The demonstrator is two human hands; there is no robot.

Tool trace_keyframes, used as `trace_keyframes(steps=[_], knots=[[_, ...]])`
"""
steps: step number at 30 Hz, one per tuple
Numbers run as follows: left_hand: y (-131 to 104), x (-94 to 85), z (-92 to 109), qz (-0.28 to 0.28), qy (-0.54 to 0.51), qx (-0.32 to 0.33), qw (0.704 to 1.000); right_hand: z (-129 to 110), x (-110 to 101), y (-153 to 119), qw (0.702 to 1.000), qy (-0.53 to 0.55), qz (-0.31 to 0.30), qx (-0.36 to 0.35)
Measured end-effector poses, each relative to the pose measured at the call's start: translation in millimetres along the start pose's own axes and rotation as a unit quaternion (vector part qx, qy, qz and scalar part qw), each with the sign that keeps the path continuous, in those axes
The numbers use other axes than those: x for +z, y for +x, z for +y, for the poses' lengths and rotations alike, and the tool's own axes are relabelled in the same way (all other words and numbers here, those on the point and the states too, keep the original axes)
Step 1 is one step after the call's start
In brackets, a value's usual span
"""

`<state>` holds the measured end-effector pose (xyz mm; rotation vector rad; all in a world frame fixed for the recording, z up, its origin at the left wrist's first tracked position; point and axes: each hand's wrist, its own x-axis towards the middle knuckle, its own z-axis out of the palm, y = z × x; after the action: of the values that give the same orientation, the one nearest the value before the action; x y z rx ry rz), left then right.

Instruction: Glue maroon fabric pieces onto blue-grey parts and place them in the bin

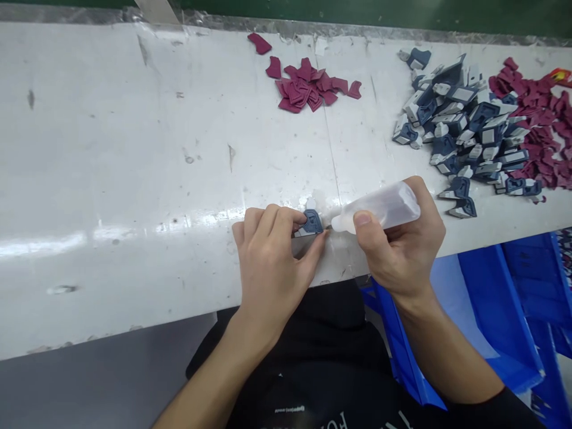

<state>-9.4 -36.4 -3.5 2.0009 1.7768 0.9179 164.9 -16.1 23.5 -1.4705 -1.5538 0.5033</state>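
Near the front edge of the white table (134,179), my left hand (272,250) pinches a small blue-and-white plastic part (313,221) between thumb and fingers. My right hand (402,250) is wrapped round a translucent white squeeze bottle (379,207), tilted with its nozzle pointing left. The nozzle tip is right beside the part and my left thumb; whether it touches the part I cannot tell. Some clear liquid appears inside the bottle. Beyond my hands lies a small heap of dark red pieces (308,89).
At the right is a pile of blue-and-white parts (465,119), with more dark red pieces (545,131) behind it. Blue plastic bins (513,322) stand below the table edge at the right. A green surface (313,12) runs along the far edge.
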Motion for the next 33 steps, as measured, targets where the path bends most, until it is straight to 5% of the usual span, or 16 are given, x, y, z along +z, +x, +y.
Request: trace_keyframes(steps=[17, 33], knots=[[0.2, -0.6, 0.4, -0.002, 0.001, 0.002, 1.0, -0.2, 10.4, 7.8, 1.0, 0.015, -0.013, 0.018], [-0.5, -0.7, 1.1, -0.007, -0.005, -0.005, 1.0, 2.3, 23.7, 13.9, 0.998, -0.001, 0.02, -0.054]])
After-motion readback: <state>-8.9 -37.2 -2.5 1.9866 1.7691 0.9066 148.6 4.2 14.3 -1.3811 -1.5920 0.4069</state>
